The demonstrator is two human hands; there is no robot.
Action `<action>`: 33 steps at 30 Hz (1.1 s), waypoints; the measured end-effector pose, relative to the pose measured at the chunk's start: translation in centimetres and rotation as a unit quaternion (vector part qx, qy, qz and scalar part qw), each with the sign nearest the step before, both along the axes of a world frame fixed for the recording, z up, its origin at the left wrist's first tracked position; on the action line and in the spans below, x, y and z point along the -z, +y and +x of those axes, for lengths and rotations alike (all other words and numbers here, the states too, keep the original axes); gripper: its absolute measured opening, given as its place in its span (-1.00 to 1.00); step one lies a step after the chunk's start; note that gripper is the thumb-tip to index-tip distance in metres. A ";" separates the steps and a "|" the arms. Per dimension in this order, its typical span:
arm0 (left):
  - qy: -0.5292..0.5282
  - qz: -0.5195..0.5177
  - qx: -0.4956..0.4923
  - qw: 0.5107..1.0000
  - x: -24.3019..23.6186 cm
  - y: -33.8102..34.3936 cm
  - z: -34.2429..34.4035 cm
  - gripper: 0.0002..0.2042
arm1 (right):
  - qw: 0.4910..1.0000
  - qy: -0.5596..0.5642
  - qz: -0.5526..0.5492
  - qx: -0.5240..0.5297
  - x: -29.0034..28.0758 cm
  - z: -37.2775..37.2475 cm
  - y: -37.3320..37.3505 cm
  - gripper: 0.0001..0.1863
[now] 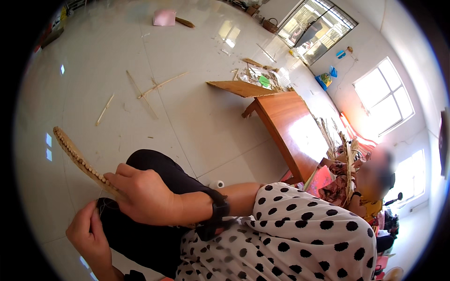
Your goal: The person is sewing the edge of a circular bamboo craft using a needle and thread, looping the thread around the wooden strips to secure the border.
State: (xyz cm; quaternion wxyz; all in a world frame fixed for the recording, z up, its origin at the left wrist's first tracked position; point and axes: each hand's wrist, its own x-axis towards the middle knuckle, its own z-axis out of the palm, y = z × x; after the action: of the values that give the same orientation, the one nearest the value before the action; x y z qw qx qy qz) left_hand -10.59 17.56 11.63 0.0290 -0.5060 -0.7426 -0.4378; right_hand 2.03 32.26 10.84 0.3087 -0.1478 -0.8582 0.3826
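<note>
My right hand (146, 194), a dark band on its wrist, is closed around the lower end of a curved, tan piece of bound straw or stalks (77, 157). A row of small round knobs, like cut stalk ends, runs along one edge. The piece tilts up and to the left over the floor. Just below it, my left hand (89, 234) has its thumb and fingers pinched together on a fine pale thread (104, 206). This thread runs near the gripped end of the piece. Both hands are above my dark-trousered legs (159, 168).
A white spool (216, 184) sits beyond my knee. Loose stalks (150, 91) lie on the tiled floor (187, 126). To the right stands a wooden table (290, 124), with scraps (260, 77) behind it. Another person (340, 180) sits beside a bundle of stalks (349, 161).
</note>
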 end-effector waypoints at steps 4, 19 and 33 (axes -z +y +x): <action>-0.021 0.005 -0.007 1.000 -0.1 -0.6 -0.2 -0.87 | 1.000 0.000 0.001 -0.024 -0.1 -0.3 -0.1 -0.57; -0.079 -0.049 -0.068 0.993 -3.5 -7.6 0.1 -0.80 | 0.964 -0.011 -0.143 -0.223 -2.9 -1.2 -2.0 -0.42; -0.037 -0.087 -0.085 0.992 -4.9 -8.1 0.5 -0.82 | 0.900 0.097 -0.267 -0.331 -0.3 -1.8 -1.7 -0.36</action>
State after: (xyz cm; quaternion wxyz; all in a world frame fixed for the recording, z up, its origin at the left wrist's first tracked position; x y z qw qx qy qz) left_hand -10.05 9.48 16.54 -0.0056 -0.4248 -0.8189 -0.3859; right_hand 0.26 30.52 11.09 0.1942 0.1059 -0.6890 0.6902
